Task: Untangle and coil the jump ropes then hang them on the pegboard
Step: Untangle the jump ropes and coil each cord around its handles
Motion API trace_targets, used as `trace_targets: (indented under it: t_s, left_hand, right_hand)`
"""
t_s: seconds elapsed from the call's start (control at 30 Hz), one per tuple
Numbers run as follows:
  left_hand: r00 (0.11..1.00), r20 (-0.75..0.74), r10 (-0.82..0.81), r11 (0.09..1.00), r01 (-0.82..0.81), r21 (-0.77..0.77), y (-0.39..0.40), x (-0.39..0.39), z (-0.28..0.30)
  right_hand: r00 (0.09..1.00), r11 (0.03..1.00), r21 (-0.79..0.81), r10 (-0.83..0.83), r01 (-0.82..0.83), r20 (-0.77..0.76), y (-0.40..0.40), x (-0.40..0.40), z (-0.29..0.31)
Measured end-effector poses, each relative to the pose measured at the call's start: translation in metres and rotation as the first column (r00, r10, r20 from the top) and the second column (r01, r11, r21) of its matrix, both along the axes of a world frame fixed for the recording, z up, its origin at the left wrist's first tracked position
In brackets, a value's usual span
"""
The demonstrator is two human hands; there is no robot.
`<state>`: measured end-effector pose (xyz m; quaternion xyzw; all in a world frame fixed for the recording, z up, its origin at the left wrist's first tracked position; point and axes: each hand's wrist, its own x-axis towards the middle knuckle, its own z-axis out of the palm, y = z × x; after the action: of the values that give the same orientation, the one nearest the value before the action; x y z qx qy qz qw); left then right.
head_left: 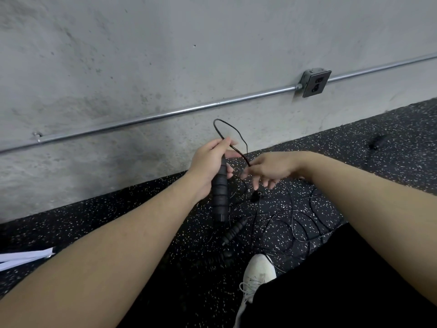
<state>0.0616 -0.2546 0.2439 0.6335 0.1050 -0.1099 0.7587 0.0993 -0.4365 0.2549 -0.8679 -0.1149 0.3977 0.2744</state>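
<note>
Most of the view is concrete wall (142,55), with a metal pipe (165,113) running from nine o'clock up toward three o'clock into an outlet box (315,83). Below it lies the speckled rubber floor (390,150), which carries a loose tangle of cord (295,223) at about five o'clock of centre, beside a white shoe (256,278). A second handle (234,232) lies on the floor within that tangle, slanted from seven toward one o'clock.

Raised above the floor, the left hand (208,166) grips the black ridged handle (220,200), fingers curled round its upper part. Its long axis runs nearly upright, cord end toward twelve o'clock, butt toward six. Probably it is held high so the cord hangs free of the knots. A loop of rope (230,134) arches out of the top and comes down toward three o'clock.

Just beside it, the right hand (272,169) seems to pinch that strand between thumb and forefinger, other fingers loosely spread; the contact is blurred. No pegboard is in view.
</note>
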Motion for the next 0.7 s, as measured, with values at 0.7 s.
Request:
trace_targets:
  t_s: [0.7]
  left_hand:
    - [0.913, -0.008, -0.408, 0.783, 0.354, 0.511, -0.022, -0.012, -0.038]
  right_hand:
    - [0.923, 0.693, 0.621, -0.355, 0.366, -0.149, 0.001, 0.007, 0.014]
